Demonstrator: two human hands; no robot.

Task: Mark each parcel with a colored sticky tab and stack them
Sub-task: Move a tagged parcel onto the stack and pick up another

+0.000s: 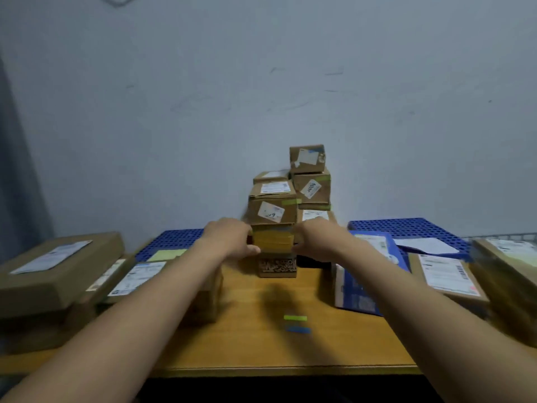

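A stack of small cardboard parcels [273,212] rises at the back middle of the wooden table [261,344], with a second, taller stack [311,184] just right of it. My left hand [232,238] and my right hand [315,238] grip the two sides of a yellowish parcel [272,241] low in the front stack, above a patterned box [277,267]. Green tabs show on several stacked boxes. A green sticky tab [295,317] and a blue sticky tab [297,330] lie on the table nearer me.
Flat brown parcels [58,266] with white labels lie at the left. A blue parcel [369,274] and more labelled brown parcels [447,274] lie at the right. Blue perforated trays [406,228] sit behind them. A grey wall stands close behind the stacks.
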